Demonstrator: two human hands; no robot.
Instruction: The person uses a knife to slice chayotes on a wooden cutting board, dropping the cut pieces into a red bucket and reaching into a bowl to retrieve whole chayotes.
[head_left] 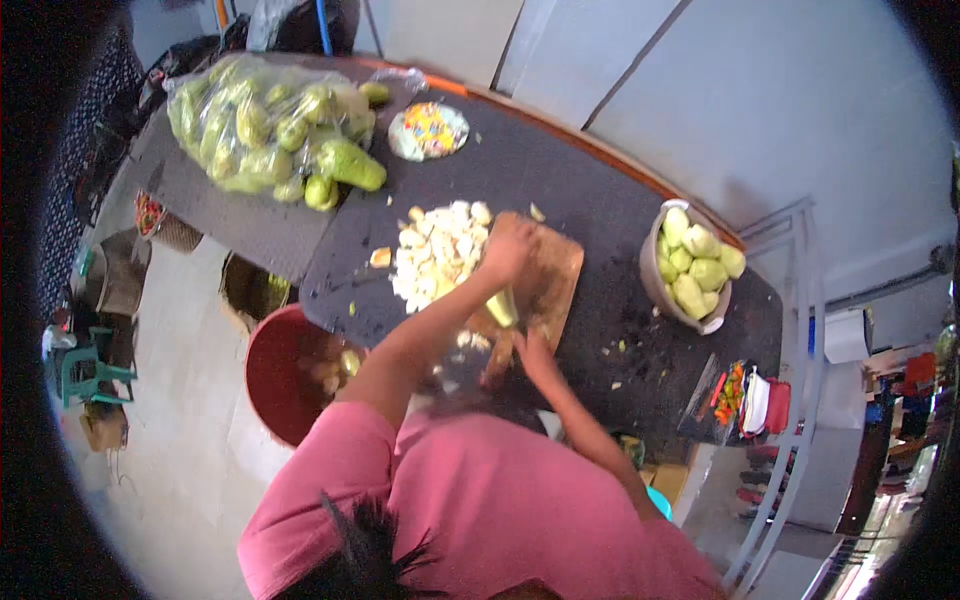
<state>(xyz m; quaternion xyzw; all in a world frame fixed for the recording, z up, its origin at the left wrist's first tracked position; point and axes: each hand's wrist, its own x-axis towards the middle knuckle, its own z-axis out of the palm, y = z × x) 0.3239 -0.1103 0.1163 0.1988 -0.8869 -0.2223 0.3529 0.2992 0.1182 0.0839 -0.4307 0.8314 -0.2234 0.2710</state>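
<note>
A brown wooden cutting board lies on the dark table in front of me. My left hand is over its far part, fingers curled down, and what they grip is hidden. A pale green peeled vegetable shows beside my left forearm, on the near part of the board. My right hand is closed at the board's near edge, close to the vegetable's end; what it grips is too small and blurred to make out. Cut pale pieces are heaped left of the board.
A clear bag of green vegetables lies at the far left, near a colourful round plate. At right stands a basin of peeled vegetables. A red tub is below the table's left edge. Small red and orange peppers lie front right.
</note>
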